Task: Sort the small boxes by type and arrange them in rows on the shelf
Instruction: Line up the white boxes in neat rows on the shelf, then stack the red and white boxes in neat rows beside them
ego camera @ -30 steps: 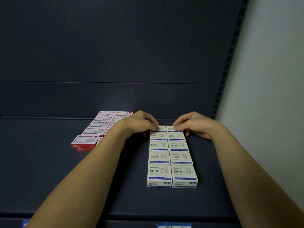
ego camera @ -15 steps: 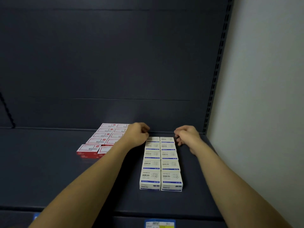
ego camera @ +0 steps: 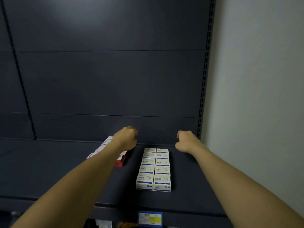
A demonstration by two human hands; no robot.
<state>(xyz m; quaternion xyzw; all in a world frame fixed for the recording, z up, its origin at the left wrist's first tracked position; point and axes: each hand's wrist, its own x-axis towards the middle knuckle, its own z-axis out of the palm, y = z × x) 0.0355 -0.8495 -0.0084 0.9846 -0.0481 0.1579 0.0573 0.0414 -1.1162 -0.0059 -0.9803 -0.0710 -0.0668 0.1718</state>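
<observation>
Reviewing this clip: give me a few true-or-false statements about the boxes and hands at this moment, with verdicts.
1. The white-and-blue boxes lie in two columns side by side. True.
2. The left hand grips a white-and-blue box. False: it holds nothing and is off those boxes.
3. The red-and-white boxes sit left of the white-and-blue ones. True.
4. The right hand presses on the nearest box. False: it is raised near the far end of the rows, fingers curled, touching none.
5. The boxes sit on a wooden table. False: on a dark shelf.
</observation>
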